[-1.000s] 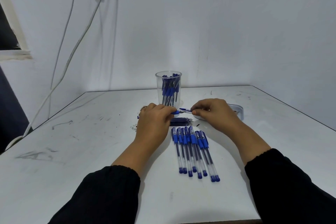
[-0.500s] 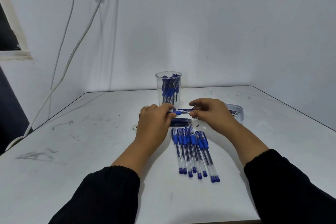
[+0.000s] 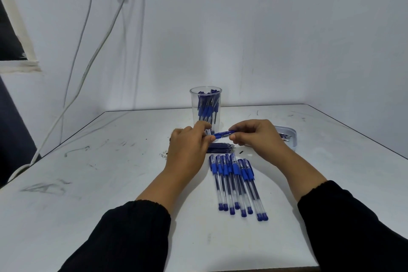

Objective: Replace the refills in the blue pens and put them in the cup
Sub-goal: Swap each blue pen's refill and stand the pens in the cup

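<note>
Pen held between two hands in front of the cup

Pen point(image 3: 223, 134) in blue lies nearly level in the air just above the table point(image 3: 110, 183), gripped at both ends. Its left end is pinched by the curled fingers of the left hand point(image 3: 187, 150), and its right end sits between the thumb and bent fingers of the right hand point(image 3: 256, 134). Only a short blue stretch of it shows between the two hands; whether it is whole or in parts cannot be told.

Just behind the hands stands the clear cup point(image 3: 205, 108), upright, with a bunch of blue pens inside it. Under the hands, flat on the table, lies a small bundle of dark refills point(image 3: 220, 147), pointing left to right. Nearer the person, a row of pens point(image 3: 236, 185) lies side by side, touching one another, caps at the far end and blue plugs at the near end.

To the right, partly hidden by the right hand, sits a shallow clear tray point(image 3: 289, 137) with small dark pieces in it, too small to make out. Black sleeves point(image 3: 123, 238) cover both forearms. White cables point(image 3: 97, 51) hang down the wall point(image 3: 265, 51) at far left.
</note>
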The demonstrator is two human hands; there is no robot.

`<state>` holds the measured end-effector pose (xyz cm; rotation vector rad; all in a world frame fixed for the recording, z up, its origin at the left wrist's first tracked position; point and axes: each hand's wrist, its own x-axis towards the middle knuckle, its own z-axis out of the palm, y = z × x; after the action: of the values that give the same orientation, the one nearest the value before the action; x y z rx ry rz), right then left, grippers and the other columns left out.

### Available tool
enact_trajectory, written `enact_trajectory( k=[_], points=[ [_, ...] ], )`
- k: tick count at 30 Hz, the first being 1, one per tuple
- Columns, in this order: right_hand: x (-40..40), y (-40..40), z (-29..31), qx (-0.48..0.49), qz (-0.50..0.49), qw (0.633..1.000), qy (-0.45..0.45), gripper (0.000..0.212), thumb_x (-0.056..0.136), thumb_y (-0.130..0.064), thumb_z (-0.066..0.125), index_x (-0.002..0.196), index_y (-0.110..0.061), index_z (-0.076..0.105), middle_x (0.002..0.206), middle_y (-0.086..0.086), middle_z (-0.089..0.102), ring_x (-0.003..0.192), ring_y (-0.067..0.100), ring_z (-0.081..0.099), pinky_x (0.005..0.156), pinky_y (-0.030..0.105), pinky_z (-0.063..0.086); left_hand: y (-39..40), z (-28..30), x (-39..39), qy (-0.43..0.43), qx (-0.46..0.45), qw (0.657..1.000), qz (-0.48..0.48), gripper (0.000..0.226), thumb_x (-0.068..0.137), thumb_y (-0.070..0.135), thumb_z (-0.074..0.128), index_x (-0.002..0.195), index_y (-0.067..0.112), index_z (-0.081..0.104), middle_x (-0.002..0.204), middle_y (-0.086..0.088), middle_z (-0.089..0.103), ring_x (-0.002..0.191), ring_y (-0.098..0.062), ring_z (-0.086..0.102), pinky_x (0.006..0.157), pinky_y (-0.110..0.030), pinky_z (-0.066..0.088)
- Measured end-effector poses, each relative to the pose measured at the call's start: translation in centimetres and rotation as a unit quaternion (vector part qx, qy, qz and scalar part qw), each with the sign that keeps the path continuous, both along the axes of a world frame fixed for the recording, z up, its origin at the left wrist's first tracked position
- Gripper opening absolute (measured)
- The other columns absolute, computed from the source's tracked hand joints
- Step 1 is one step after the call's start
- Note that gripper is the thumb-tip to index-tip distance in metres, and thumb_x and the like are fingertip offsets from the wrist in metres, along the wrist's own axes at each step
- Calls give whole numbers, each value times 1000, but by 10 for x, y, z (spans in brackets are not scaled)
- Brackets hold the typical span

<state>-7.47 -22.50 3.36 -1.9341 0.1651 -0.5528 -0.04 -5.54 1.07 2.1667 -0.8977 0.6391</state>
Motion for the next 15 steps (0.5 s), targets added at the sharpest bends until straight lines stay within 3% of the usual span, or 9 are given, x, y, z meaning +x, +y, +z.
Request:
enact_trajectory(
  k=[10,15],
  points=[
    [2,-2,-4,13,29,999,1,10,81,-5,73,90,-10,74,70,1,68,63,13,64,67,22,56,1,1,-4,10,-23,1000,-6,20,92,31,56,111,27,50,92,11,66,93,-14,49,82,-23,24],
    [1,-3,-4,10,32,999,-14,12,78,-1,75,88,-8,75,71,4,68,61,10,62,65,20,53,1,6,-12,12,-14,1000,-8,17,95,28,51,112,25,49,93,9,65,83,-7,34,82,-24,24]
  ],
)
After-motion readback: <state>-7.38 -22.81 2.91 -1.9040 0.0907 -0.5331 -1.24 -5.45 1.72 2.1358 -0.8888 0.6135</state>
